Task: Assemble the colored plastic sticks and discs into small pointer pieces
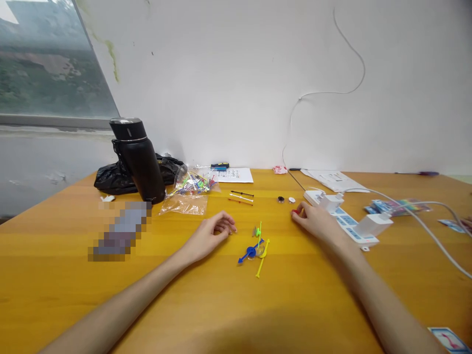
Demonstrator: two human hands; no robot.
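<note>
A wooden tabletop [191, 322] carried a blue arrow [251, 252], a yellow arrow [263, 258] and a green arrow [260, 232] clustered together, with three slimmer arrows [241, 197] behind them. Leftward, a black flask [145, 169] stood before a black plastic bag [110, 180]; rightward lay a white power strip [344, 220], printed papers [334, 180] and a picture card [448, 340].

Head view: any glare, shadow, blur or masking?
In the head view, bright glare at the top left of the window; broad soft shadow on the near tabletop; right forearm looks slightly smeared; pixelated block masks something left of the left hand.
</note>
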